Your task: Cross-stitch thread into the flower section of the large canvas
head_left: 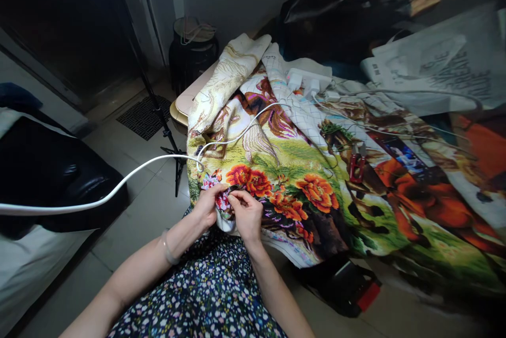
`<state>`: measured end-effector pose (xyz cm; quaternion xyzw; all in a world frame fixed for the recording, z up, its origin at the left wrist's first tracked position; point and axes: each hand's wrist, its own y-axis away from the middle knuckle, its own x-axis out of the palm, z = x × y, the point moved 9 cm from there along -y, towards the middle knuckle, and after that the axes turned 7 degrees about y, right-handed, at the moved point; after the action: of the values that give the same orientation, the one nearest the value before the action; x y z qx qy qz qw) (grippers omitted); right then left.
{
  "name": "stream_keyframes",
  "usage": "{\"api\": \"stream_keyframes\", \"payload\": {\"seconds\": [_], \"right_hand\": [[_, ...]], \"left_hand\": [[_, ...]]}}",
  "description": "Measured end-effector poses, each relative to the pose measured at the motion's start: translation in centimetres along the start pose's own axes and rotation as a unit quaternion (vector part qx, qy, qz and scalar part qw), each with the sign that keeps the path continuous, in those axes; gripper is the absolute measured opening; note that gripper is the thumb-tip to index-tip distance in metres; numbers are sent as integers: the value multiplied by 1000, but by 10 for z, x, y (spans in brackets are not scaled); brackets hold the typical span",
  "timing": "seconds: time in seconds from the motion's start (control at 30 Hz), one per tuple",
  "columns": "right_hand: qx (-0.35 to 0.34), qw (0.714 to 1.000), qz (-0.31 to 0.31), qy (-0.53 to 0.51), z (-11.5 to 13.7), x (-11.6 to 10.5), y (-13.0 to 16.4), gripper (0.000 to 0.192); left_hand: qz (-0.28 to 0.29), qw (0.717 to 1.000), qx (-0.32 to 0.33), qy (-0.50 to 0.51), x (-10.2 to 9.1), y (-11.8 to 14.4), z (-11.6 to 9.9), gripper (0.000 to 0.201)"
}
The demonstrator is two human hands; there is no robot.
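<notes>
Now both hands, left hand [206, 206] and right hand [245, 212], pinch the flowery cloth [300, 169] with closed fingers, and the white cord [130, 172] lying across it could snag.

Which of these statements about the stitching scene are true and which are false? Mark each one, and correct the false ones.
1. Both hands work at the edge of the embroidered cloth. True: the left hand and right hand pinch it close together.
2. The cloth shows blue fish. False: it shows orange flowers and horses.
3. A white cable runs across the cloth. True.
4. The red scissors are in the right hand. False: they lie on the cloth, apart from both hands.
5. The left wrist is bare. False: it wears a pale bracelet.
</notes>
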<state>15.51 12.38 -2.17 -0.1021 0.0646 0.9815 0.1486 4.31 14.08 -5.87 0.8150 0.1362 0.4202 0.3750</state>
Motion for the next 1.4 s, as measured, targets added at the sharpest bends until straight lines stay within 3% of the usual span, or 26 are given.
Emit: {"api": "stream_keyframes", "payload": {"seconds": [0.27,0.47,0.67,0.8,1.07,1.4], "right_hand": [[13,1000,-8,10,0,1,1,18],[-6,999,6,39,6,-2,0,18],[-125,973,7,196,42,-13,0,17],[-201,941,58,267,62,-10,-6,21],[-222,941,167,192,58,-7,-27,19],[-179,960,161,143,46,-7,-31,15]], "left_hand": [[10,1000,-24,11,1,0,3,13],[24,999,-2,27,-1,0,3,21],[49,998,25,13,0,3,1,32],[55,998,43,3,-1,3,-2,33],[61,996,63,-11,-1,2,-7,31],[62,996,66,-12,1,3,-8,37]]}}
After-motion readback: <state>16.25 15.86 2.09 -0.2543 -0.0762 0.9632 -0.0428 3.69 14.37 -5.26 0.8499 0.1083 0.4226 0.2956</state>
